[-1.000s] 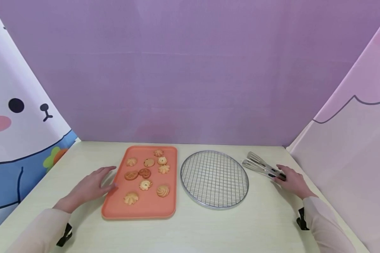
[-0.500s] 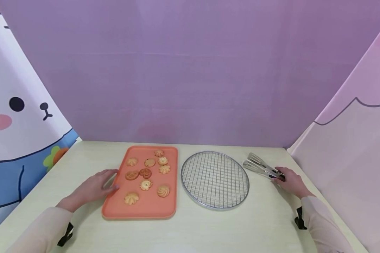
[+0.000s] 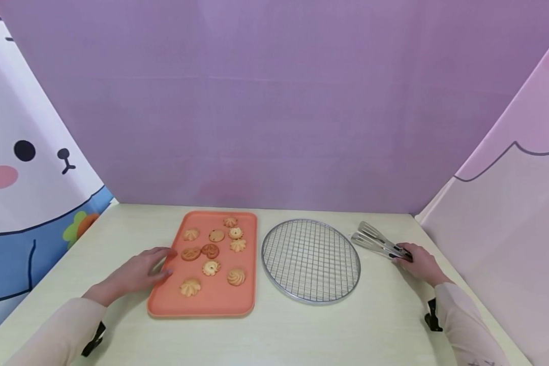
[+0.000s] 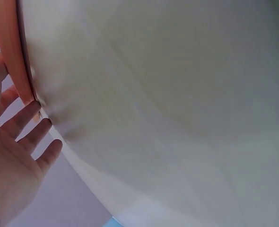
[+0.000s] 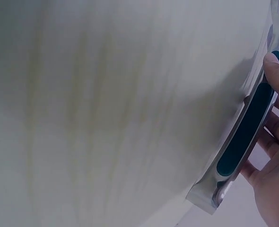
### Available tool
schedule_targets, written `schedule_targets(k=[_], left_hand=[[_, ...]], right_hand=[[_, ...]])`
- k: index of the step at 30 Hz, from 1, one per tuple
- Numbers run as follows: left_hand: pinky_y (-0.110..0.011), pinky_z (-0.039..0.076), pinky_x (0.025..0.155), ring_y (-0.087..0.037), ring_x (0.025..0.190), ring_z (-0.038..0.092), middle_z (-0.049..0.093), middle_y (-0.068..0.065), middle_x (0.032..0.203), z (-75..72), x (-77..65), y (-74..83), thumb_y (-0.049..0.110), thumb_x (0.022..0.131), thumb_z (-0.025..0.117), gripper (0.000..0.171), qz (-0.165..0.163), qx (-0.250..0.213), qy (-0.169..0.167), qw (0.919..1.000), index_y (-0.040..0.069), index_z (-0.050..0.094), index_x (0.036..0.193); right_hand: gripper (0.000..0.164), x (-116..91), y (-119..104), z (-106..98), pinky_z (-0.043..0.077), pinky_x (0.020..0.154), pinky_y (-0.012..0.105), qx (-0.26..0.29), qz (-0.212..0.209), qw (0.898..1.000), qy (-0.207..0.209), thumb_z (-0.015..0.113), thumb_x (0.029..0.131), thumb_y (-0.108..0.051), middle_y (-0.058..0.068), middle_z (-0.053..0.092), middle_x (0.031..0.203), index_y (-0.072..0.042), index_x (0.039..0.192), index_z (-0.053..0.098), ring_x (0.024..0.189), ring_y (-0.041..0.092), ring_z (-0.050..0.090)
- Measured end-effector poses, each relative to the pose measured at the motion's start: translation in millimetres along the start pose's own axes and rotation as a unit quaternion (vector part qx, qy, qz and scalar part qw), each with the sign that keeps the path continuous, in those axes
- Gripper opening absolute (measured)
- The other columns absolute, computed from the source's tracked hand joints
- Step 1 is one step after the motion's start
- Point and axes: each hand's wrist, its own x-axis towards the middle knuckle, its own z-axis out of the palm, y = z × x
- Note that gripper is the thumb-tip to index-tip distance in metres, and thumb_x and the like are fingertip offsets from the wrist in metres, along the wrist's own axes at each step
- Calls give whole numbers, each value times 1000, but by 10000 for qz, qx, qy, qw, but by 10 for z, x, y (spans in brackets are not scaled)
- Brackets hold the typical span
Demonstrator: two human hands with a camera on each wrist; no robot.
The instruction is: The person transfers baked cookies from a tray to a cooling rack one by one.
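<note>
Tongs [image 5: 246,130] near right edge of worktop [image 3: 302,330], my right hand [image 3: 421,264] gripping the handle between thumb and fingers. Tray [image 3: 210,303] of cookies [image 3: 190,287] toward left edge, my left hand [image 3: 136,272] loosely spread at its rim; wire rack [image 3: 311,259] between.

The tray [image 3: 214,291] lies flat at your left, orange and rectangular with rounded corners, its long sides running near to far. Your left hand [image 3: 139,271] touches its left rim. On it you have ten cookies [image 3: 210,250], mostly pale and ridged, with two browner ones side by side near the middle. At your right are the metal tongs [image 3: 385,241], slotted heads spread and pointing far left; your right hand [image 3: 420,263] grips their dark-teal-inlaid handle.
</note>
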Motion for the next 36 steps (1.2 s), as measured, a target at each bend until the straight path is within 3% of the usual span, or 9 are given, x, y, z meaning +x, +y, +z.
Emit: schedule_targets(k=[10,20,36], left_hand=[[-57,42,92,-41,117,47,52,-19,126,-23,0,-23,46,83,61,53,102,-28,-32,9999,9,57,120],[-56,42,92,-40,118,47,52,-19,127,-39,-3,-5,48,82,61,55,84,-96,-97,9999,9,56,120],[-58,41,92,-41,119,45,50,-20,129,-76,-13,50,49,81,61,58,-105,-159,-242,9995,9,56,122]], right_hand=[[47,24,17,26,45,64,46,94,31,9999,-30,71,77,-22,24,62,97,7,112,57,84,34,58],[44,43,29,41,43,63,41,182,30,9998,-36,71,77,-20,17,62,89,6,109,58,79,27,56],[37,49,20,66,44,73,44,514,-49,9985,184,71,77,-11,20,62,88,10,103,57,82,33,57]])
